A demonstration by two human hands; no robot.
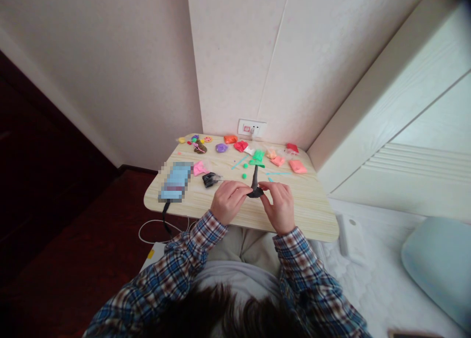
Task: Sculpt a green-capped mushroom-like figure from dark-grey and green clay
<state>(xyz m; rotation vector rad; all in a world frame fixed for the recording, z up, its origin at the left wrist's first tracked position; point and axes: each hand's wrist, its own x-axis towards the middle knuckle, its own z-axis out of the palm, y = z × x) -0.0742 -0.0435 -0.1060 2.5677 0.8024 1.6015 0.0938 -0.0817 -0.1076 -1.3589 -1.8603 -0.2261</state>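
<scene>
My left hand [228, 199] and my right hand [280, 204] meet over the near middle of a small light wooden table [316, 215]. Both pinch a dark grey piece of modelling clay [255, 187] between them; a thin strip of it stands up from the lump. Fingers of both hands are curled closed on the clay. Just behind it lies a green clay piece [258, 157] with small green balls [245, 171] beside it. A black clay packet [210, 179] rests left of my left hand.
Several coloured clay packets and small shapes are spread over the far half of the table: pink [298, 167], red [240, 145], orange [230, 139], purple [221, 147]. A blurred blue object [175, 182] lies at the left edge. A wall socket [251, 128] is behind; a white bed frame [397, 132] stands right.
</scene>
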